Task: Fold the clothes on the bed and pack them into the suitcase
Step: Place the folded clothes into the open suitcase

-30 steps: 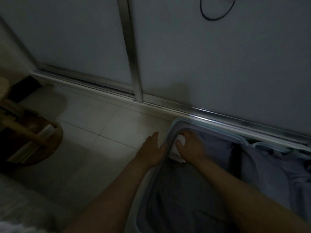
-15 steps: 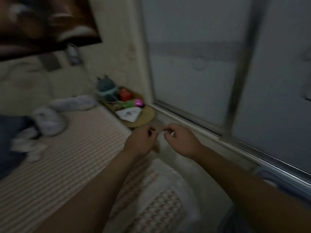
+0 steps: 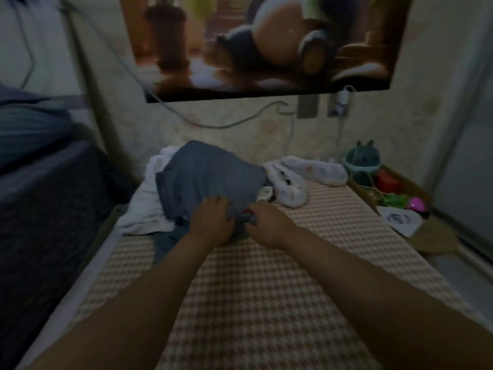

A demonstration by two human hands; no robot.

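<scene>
The blue-grey garment (image 3: 210, 177), heaped at the far end of the bed (image 3: 253, 289), is judged light, soft and limp, and is best taken at its near edge, where fabric is bunched and pinched by left grip (image 3: 212, 222) and right grip (image 3: 269, 222).

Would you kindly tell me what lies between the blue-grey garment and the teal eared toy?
In the head view, white patterned clothes lie on the bed between the blue-grey garment and the teal eared toy.
</scene>
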